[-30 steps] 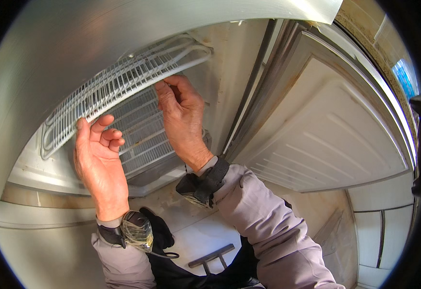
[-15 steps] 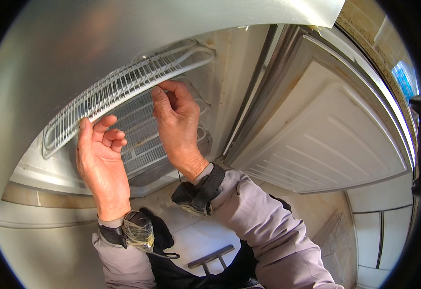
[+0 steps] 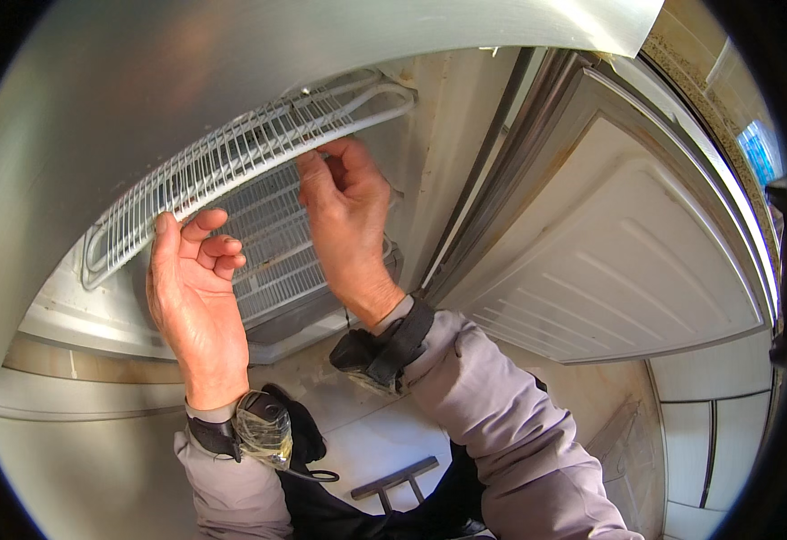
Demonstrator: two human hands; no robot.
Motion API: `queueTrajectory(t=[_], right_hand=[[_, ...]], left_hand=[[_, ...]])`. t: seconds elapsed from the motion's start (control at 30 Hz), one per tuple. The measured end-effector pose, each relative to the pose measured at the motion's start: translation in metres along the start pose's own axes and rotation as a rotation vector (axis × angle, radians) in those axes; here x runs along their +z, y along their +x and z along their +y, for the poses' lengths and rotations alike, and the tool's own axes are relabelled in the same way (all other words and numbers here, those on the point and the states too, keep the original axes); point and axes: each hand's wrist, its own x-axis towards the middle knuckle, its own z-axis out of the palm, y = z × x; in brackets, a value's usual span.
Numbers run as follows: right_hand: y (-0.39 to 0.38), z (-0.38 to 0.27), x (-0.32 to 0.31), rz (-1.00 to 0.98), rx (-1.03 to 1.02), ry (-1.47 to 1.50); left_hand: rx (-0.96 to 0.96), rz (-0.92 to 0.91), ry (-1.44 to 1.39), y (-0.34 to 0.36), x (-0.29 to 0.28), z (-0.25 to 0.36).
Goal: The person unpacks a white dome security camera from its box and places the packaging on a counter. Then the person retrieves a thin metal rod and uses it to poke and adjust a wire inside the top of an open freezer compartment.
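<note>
Inside the freezer compartment, an upper white wire coil shelf spans from left to right. At its front rim, toward the left end, my left hand is palm up; its thumb tip is against or just at the rim, and its other fingers are loosely curled and apart. My right hand is closed in a pinch right under the rim, further right. Whatever is between its fingertips is hidden or too small to make out. Behind and below my hands is a lower wire coil shelf, partly covered by them.
A silvery panel overhangs at upper left. The freezer door, ribbed on its inner side, stands swung out at right. On the tiled floor lies a dark bar-shaped frame. A blue item is at far right.
My right hand has shifted slightly right and up along the rim, still pinched. My left hand has barely moved, and the view has shifted a little.
</note>
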Motion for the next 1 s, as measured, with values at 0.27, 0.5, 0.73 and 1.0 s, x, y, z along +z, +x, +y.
queueTrajectory(t=[0.27, 0.5, 0.73, 1.0], right_hand=[[-0.007, 0.002, 0.003, -0.012, 0.056, 0.015], [-0.004, 0.004, -0.003, -0.032, -0.019, -0.033], [0.000, 0.003, -0.003, -0.027, -0.019, -0.042], [0.006, -0.001, -0.004, -0.038, 0.124, -0.026]], left_hand=[[-0.004, -0.014, 0.000, -0.003, 0.000, 0.001], [0.007, -0.006, 0.003, -0.002, 0.000, 0.000], [0.005, -0.013, -0.003, -0.002, 0.001, 0.001], [0.004, -0.010, 0.006, -0.001, 0.002, 0.000]])
